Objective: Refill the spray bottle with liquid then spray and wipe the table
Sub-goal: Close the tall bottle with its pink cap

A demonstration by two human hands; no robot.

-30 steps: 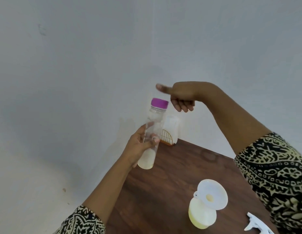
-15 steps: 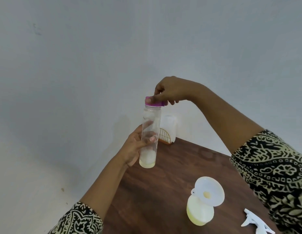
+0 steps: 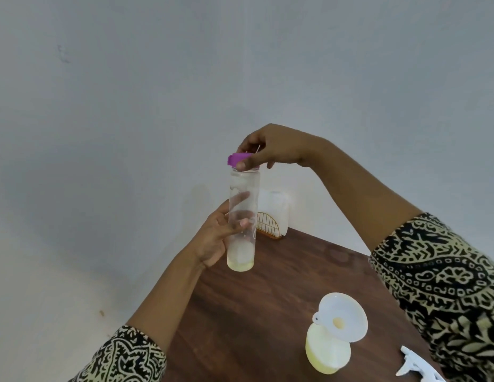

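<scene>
Your right hand (image 3: 276, 146) has dropped onto the purple cap (image 3: 236, 159) and now pinches it, and the clear bottle (image 3: 243, 216) has come upright. Your left hand (image 3: 215, 238) wraps its middle, above the table (image 3: 267, 299). It looks nearly empty (so light, probably slick plastic), so squeeze the barrel firmly and twist at the cap. The spray bottle (image 3: 327, 354) stands apart, funnel (image 3: 342, 318) in place.
</scene>
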